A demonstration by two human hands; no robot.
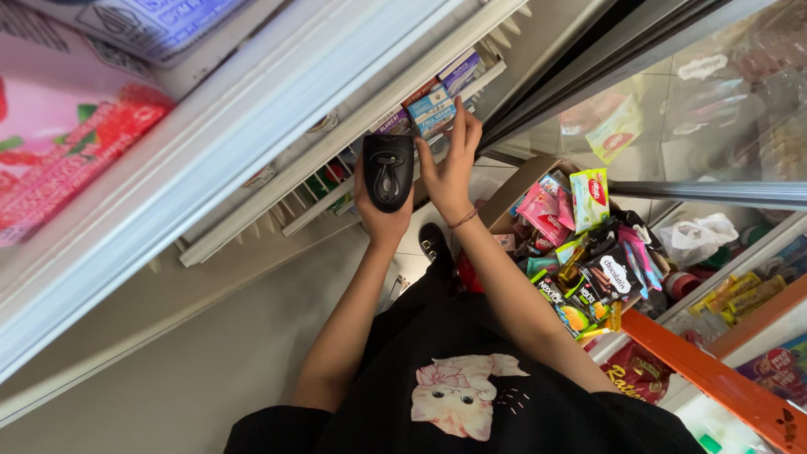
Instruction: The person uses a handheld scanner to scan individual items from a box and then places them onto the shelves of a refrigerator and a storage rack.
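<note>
- Overhead, a white fridge frame (252, 109) runs slantwise across the view; every place below is told from it.
- Inside it, a wire shelf (336, 181) carries small cartons (433, 105), blue, white and purple, standing in a row along the shelf's front edge.
- Right of the frame, a glass door (698, 101) stands swung out, with stickers on the pane.
- Below the frame and to its right, an open cardboard box (517, 189) on the floor is heaped with snack packets (580, 244), pink, green and black.
- Beside that box, an orange rail (714, 378) borders a low display of more packets.
- Left hand (382, 210), just under the shelf: its fingers are wrapped tight round a black scanner (387, 171), the head aimed up at the cartons.
- Right hand (450, 164), just beside the scanner: its fingers are stretched out straight and parted, tips touching the blue-and-white cartons at the shelf front, gripping nothing.
- A thin bracelet (463, 219) sits on the right wrist.
</note>
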